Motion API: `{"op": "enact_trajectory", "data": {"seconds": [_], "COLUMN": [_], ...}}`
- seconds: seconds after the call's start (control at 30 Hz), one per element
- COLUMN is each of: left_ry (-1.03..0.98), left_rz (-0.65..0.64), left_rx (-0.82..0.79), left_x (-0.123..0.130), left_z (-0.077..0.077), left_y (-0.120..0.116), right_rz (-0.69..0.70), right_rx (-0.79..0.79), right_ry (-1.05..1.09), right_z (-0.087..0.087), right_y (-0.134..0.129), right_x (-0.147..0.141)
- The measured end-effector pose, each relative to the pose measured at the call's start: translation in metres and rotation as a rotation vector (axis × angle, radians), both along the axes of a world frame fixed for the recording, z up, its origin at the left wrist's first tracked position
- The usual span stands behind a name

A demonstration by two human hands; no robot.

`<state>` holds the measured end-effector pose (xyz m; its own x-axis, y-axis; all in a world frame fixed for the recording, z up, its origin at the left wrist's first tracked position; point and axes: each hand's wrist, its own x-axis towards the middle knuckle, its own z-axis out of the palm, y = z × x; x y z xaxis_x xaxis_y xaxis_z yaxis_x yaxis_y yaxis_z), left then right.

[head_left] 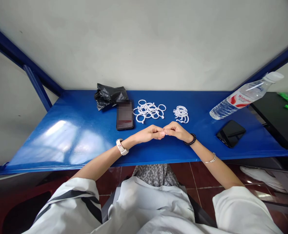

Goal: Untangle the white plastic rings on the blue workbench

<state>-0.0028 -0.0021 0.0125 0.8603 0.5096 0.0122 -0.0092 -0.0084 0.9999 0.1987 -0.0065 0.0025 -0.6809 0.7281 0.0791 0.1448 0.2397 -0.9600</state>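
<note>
Above the front part of the blue table, my left hand [151, 133] and my right hand [176, 130] meet fingertip to fingertip. Both are closed in a pinch. Only a tiny whitish spot shows between the fingertips; what they hold, if anything, is hidden. Just beyond my left hand lies a loose pile of white plastic rings [149, 110] with small eyelets, like curtain rings. A smaller, tighter cluster of white rings [181, 113] sits beyond my right hand.
A phone [124, 115] with a lit screen lies left of the rings, against a crumpled black plastic bag [110, 95]. To the right are a water bottle [243, 97] and a dark phone [231, 133]. Blue frame bars [38, 87] edge the table [68, 136] near the wall.
</note>
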Motion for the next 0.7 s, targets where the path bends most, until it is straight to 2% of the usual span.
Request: {"op": "enact_trajectory", "data": {"seconds": [0.13, 0.27, 0.33, 0.4, 0.5, 0.57, 0.63, 0.7], "left_ry": [-0.023, -0.003, 0.009, 0.071, 0.354, 0.607, 0.808, 0.923], "left_rz": [0.008, 0.100, 0.190, 0.327, 0.551, 0.618, 0.636, 0.654], "left_rx": [0.049, 0.110, 0.208, 0.408, 0.804, 0.994, 1.095, 1.145], "left_x": [-0.001, -0.003, -0.005, -0.007, -0.011, -0.013, -0.014, -0.015], "left_z": [0.002, 0.000, -0.002, -0.003, -0.003, -0.003, -0.005, -0.009], "left_y": [0.000, 0.005, 0.008, 0.011, 0.016, 0.018, 0.019, 0.019], "right_rz": [-0.065, -0.167, -0.266, -0.386, -0.587, -0.712, -0.830, -0.920], "right_rx": [-0.086, -0.053, 0.010, 0.102, 0.301, 0.454, 0.592, 0.686], "right_ry": [0.150, 0.150, 0.117, 0.067, -0.053, -0.191, -0.373, -0.559], "right_z": [-0.006, -0.003, 0.000, 0.004, 0.011, 0.014, 0.014, 0.011], "right_y": [-0.002, -0.003, -0.002, 0.000, 0.002, 0.004, 0.008, 0.012], "right_x": [-0.002, -0.002, 0.000, 0.003, 0.009, 0.015, 0.022, 0.030]}}
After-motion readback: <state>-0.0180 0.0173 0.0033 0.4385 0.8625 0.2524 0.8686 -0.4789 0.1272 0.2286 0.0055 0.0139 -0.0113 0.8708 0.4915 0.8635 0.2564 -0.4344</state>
